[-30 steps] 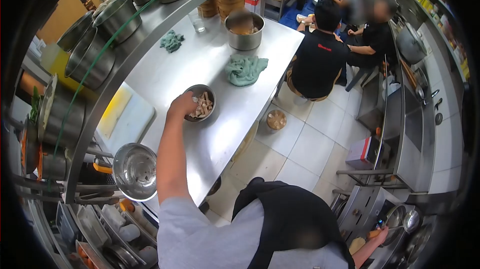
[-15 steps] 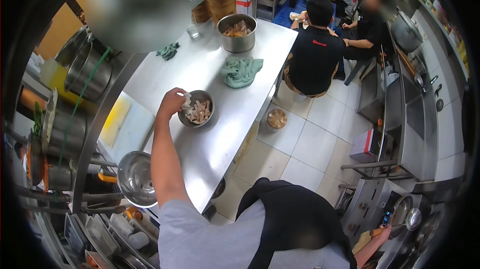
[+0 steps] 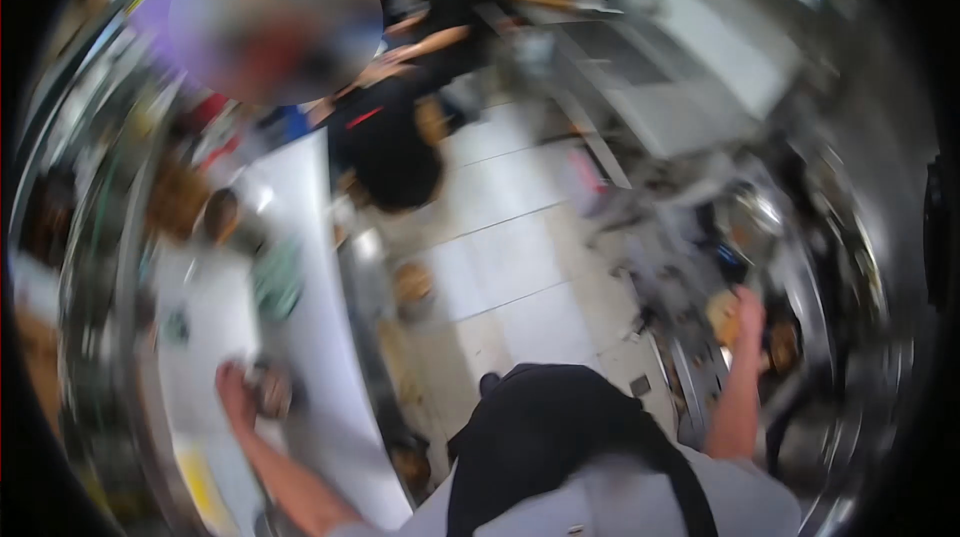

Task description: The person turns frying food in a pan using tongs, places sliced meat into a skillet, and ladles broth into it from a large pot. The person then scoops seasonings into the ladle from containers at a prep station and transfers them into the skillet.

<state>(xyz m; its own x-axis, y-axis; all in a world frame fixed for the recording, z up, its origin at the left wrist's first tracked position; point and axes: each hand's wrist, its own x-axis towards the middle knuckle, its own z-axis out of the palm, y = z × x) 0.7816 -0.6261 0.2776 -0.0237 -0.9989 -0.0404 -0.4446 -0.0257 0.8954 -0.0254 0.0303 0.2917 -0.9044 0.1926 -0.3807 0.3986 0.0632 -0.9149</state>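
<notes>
The whole view is smeared by motion. At the lower left, my left hand point(image 3: 235, 392) is at the edge of a small metal bowl point(image 3: 287, 399); its fingers are too blurred to read. The pale pinkish meat point(image 3: 270, 390) in the bowl is hard to make out. Over the stove on the right, my right hand point(image 3: 747, 309) is closed around the handle of a ladle, whose far end blurs into a metal pan point(image 3: 748, 222). A cream-coloured item point(image 3: 721, 317) lies just beside that hand.
On the steel table point(image 3: 345, 407) are a green cloth point(image 3: 278, 280) and a metal pot point(image 3: 225, 217). A person in black point(image 3: 395, 147) sits beyond its end, another point(image 3: 450, 27) farther back. A round container point(image 3: 412, 282) stands on the tiled floor point(image 3: 500, 247).
My view has swung right toward the stove, so the table and bowl now appear farther left and lower. The stove and my right hand have come higher into view. Motion blur has increased.
</notes>
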